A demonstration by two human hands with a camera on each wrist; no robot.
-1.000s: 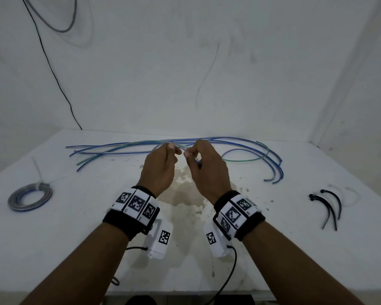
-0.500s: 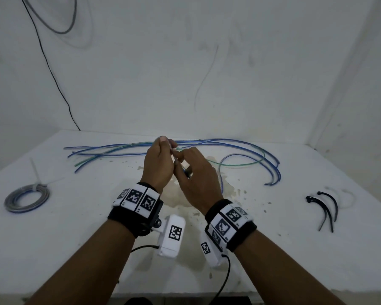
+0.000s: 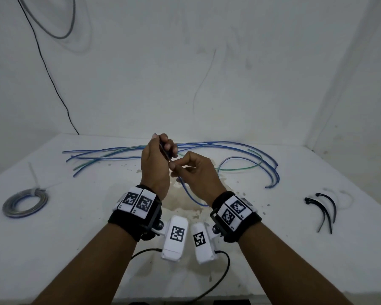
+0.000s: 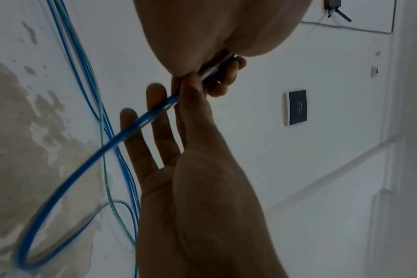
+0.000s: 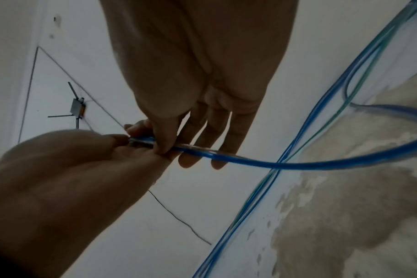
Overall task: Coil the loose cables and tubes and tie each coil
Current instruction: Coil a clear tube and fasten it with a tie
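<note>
Hands meet above the table (image 3: 53, 249), both on one blue tube (image 3: 188, 195). The left hand (image 3: 155, 164) is raised, its fingers curled round the tube's end. The right hand (image 3: 198, 172) sits just below and beside it, thumb and forefinger pinching the same tube, the other fingers spread straight. From the pinch the tube bows down toward the right wrist, then out of sight behind it. In the right wrist view the tube (image 5: 286, 163) sweeps away in a wide curve over a stained patch (image 5: 345, 206) of the table. The loose tubes (image 3: 229, 148), blue and green, lie across the far side. A tied coil (image 3: 25, 202) rests far left. Black ties (image 3: 323, 210) lie far right, well apart from the hands.
</note>
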